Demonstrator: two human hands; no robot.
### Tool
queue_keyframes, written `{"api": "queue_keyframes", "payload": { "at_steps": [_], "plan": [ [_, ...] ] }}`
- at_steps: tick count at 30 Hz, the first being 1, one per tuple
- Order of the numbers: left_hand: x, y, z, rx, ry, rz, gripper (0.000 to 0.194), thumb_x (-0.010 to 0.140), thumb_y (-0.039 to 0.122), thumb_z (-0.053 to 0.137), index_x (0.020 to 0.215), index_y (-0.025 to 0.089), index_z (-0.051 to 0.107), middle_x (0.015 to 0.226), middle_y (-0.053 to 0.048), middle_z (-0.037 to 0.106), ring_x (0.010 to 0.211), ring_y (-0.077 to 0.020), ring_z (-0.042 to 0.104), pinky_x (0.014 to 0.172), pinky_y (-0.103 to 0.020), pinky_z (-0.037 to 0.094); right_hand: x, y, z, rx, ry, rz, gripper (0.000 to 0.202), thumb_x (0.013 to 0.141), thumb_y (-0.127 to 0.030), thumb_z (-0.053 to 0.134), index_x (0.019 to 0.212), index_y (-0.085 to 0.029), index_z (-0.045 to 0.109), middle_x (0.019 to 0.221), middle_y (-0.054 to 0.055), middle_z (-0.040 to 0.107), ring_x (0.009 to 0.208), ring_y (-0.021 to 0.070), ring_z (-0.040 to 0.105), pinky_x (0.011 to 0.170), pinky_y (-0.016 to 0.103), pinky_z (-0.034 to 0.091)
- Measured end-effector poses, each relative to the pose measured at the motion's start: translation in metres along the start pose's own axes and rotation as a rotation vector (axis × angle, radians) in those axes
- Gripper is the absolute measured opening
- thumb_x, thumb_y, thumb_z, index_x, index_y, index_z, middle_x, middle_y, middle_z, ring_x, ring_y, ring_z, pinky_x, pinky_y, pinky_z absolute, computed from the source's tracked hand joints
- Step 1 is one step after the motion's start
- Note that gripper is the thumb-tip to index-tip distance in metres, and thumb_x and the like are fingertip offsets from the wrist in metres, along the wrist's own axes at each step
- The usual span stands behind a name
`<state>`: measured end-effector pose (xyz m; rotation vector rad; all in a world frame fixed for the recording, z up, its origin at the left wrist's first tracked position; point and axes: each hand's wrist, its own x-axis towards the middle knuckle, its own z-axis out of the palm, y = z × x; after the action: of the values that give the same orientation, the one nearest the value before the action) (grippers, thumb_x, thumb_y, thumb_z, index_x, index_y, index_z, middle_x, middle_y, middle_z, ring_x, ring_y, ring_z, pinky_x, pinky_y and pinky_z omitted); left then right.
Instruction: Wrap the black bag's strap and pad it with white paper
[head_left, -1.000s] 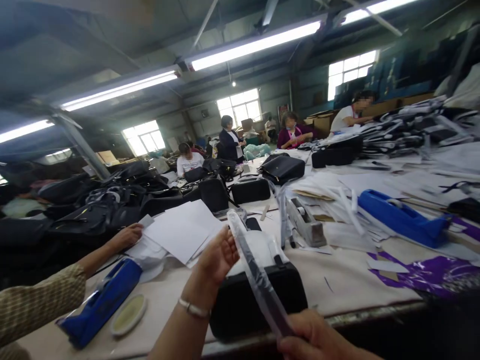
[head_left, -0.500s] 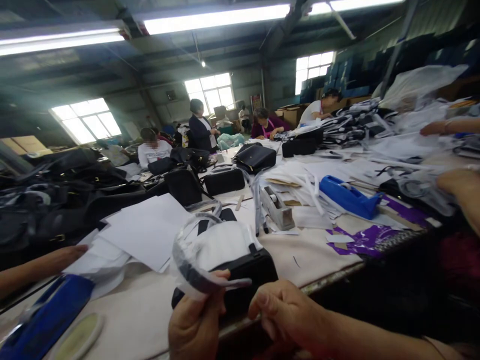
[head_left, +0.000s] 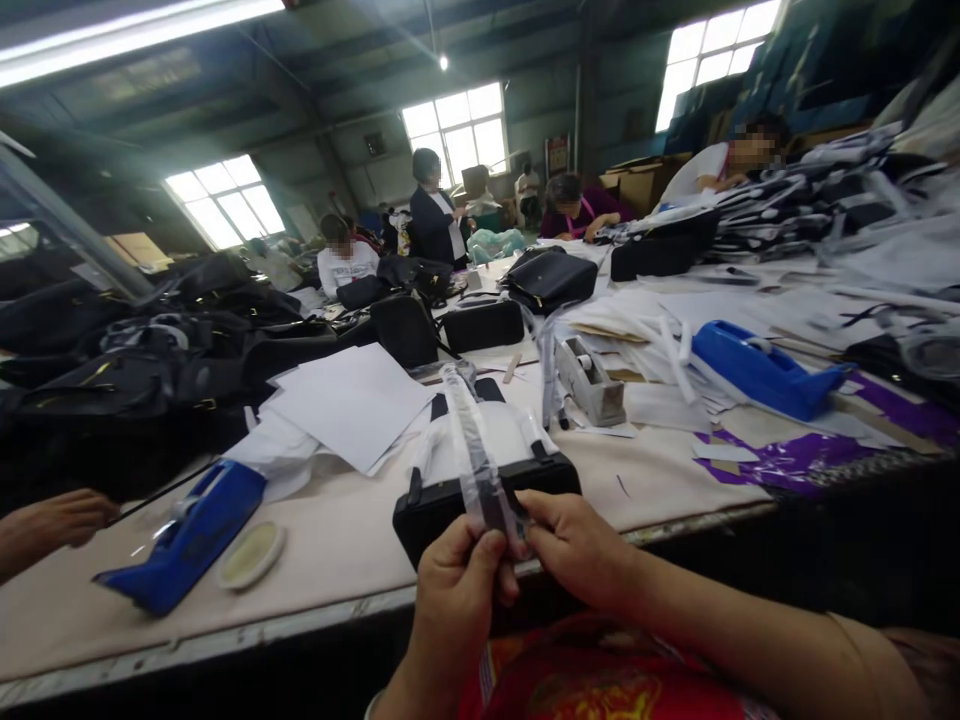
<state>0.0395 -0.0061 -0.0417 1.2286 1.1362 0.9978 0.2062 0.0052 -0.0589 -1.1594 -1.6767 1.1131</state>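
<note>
A black bag [head_left: 487, 489] lies at the front edge of the table, with white sheet material over its top. A dark strap in clear plastic wrap [head_left: 471, 440] rises from it and comes down toward me over the bag's front. My left hand [head_left: 463, 585] pinches the wrapped strap's lower end between thumb and fingers. Close beside it, on the right, my right hand [head_left: 574, 540] has its fingers closed on the same end. The fingertips of both hands nearly meet there.
Blue tape dispensers [head_left: 187, 535] [head_left: 765, 370] stand left and right, a grey one [head_left: 589, 385] behind the bag. White paper [head_left: 352, 400] and a round dish [head_left: 253, 555] lie left. Another person's hand [head_left: 60, 525] is at far left. Black bags [head_left: 551, 278] and people are beyond.
The view has swung left. My right hand has come onto the strap end beside my left hand. The strap, curved in a loop before, now runs straighter over the bag.
</note>
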Motion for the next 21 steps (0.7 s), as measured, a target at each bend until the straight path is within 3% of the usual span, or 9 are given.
{"api": "queue_keyframes", "payload": {
  "at_steps": [3,8,11,13,16,21],
  "plan": [
    [-0.004,-0.001,-0.003,-0.034,0.013,-0.008,0.036,0.083,0.05,0.07,0.074,0.015,0.066,0.047,0.001,0.055,0.044,-0.0077,0.045,0.049,-0.018,0.035,0.006,0.003,0.0,-0.097,-0.006,0.048,0.015,0.082,-0.014,0.053,0.069,-0.016,0.059,0.067,-0.002,0.06,0.064,0.0117,0.051,0.061,0.022,0.037],
    [-0.008,-0.006,-0.016,-0.083,-0.075,-0.066,0.041,0.083,0.055,0.069,0.074,0.014,0.065,0.045,0.001,0.055,0.041,-0.0066,0.044,0.047,-0.018,0.031,0.013,0.002,0.0,-0.097,0.054,-0.028,0.022,0.092,-0.029,0.054,0.077,-0.015,0.063,0.069,-0.001,0.062,0.063,0.0122,0.053,0.06,0.024,0.038],
    [-0.008,-0.008,-0.025,-0.136,-0.073,-0.077,0.04,0.085,0.054,0.067,0.076,0.015,0.063,0.048,0.001,0.056,0.042,-0.0066,0.043,0.047,-0.019,0.033,0.012,0.007,0.003,-0.173,0.114,-0.111,0.025,0.096,-0.027,0.048,0.104,-0.015,0.068,0.086,0.004,0.07,0.076,0.0161,0.062,0.07,0.026,0.045],
    [-0.007,-0.009,-0.027,-0.156,-0.022,-0.063,0.038,0.085,0.052,0.067,0.077,0.015,0.062,0.049,0.002,0.057,0.043,-0.0066,0.044,0.048,-0.019,0.036,0.009,0.012,0.006,-0.272,0.087,-0.205,0.038,0.095,-0.019,0.043,0.127,-0.016,0.062,0.1,0.008,0.072,0.087,0.018,0.065,0.079,0.029,0.047],
    [-0.004,-0.009,-0.025,-0.204,0.029,-0.058,0.035,0.082,0.048,0.072,0.078,0.016,0.061,0.055,0.002,0.061,0.041,-0.0052,0.045,0.046,-0.018,0.036,0.006,0.019,0.009,-0.51,0.01,-0.319,0.05,0.089,-0.01,0.042,0.134,-0.021,0.06,0.087,0.006,0.069,0.076,0.0163,0.062,0.07,0.027,0.044],
    [-0.002,-0.011,-0.017,-0.28,0.062,-0.157,0.036,0.075,0.046,0.079,0.081,0.015,0.06,0.06,0.002,0.063,0.042,-0.0045,0.048,0.045,-0.016,0.04,0.007,0.021,0.007,-0.815,0.065,-0.484,0.04,0.09,-0.012,0.047,0.123,-0.019,0.068,0.071,0.004,0.057,0.062,0.0148,0.049,0.057,0.027,0.032]
  ]
}}
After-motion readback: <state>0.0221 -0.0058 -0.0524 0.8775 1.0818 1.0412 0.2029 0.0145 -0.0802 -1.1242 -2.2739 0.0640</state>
